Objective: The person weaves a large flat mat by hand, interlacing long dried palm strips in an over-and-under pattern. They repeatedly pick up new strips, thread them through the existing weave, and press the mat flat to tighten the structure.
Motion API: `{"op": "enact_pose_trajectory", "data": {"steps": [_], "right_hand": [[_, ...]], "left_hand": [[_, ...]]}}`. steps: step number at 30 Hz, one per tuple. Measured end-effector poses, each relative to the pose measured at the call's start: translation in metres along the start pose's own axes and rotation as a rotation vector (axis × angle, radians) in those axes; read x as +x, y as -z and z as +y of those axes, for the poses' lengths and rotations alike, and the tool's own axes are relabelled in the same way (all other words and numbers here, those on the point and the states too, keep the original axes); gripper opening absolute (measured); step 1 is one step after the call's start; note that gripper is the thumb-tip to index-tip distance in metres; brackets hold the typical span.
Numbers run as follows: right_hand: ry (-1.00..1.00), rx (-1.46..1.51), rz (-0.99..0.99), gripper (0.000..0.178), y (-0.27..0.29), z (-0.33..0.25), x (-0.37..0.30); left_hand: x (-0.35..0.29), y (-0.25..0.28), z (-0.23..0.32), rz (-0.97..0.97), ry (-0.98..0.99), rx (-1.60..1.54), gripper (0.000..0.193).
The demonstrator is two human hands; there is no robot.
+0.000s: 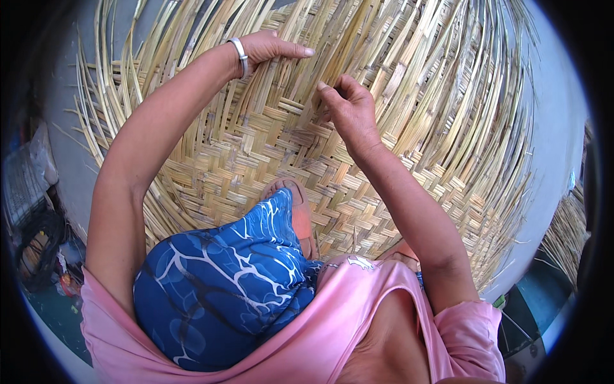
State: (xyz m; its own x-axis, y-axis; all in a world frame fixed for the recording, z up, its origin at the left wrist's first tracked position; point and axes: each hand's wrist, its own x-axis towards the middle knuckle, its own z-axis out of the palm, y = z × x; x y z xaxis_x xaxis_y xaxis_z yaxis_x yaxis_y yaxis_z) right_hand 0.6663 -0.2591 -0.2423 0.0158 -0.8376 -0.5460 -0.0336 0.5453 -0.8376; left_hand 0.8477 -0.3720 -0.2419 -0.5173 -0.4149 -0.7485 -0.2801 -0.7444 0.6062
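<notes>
A half-woven mat (pixel 256 153) of split straw-coloured reeds spreads before me, with tight diagonal weave in its near part and long loose reed strips (pixel 422 70) fanning out at the far side. My left hand (pixel 268 48), with a pale metal bangle (pixel 239 57) on its wrist, is around some of these strips at the far left of the middle. Its thumb stretches right across them; the other fingers are mostly hidden. Nearer and to the right, my right hand (pixel 348 109) is closed, fingers curled low against the weave. Whatever those fingers hold is hidden.
My foot in an orange sandal (pixel 300 217) rests on the mat, beside my blue patterned trousers (pixel 217 281). Grey floor (pixel 70 153) surrounds the mat. Dark cables (pixel 39 246) and clutter lie at the left; a bundle of thin stalks (pixel 566 224) stands at the right.
</notes>
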Motion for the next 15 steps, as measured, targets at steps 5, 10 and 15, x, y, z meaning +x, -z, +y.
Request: {"op": "enact_pose_trajectory", "data": {"steps": [5, 10, 15], "right_hand": [[-0.022, 0.01, 0.022, 0.02, -0.003, 0.006, 0.013], [0.178, -0.267, 0.054, 0.024, -0.015, 0.026, 0.021], [0.398, -0.742, -0.063, 0.033, -0.025, 0.01, 0.008]], "left_hand": [[-0.009, -0.009, -0.01, 0.13, -0.209, 0.073, 0.044], [-0.007, -0.001, -0.025, 0.094, -0.218, 0.037, 0.04], [-0.018, -0.001, -0.028, -0.05, -0.239, -0.113, 0.034]]}}
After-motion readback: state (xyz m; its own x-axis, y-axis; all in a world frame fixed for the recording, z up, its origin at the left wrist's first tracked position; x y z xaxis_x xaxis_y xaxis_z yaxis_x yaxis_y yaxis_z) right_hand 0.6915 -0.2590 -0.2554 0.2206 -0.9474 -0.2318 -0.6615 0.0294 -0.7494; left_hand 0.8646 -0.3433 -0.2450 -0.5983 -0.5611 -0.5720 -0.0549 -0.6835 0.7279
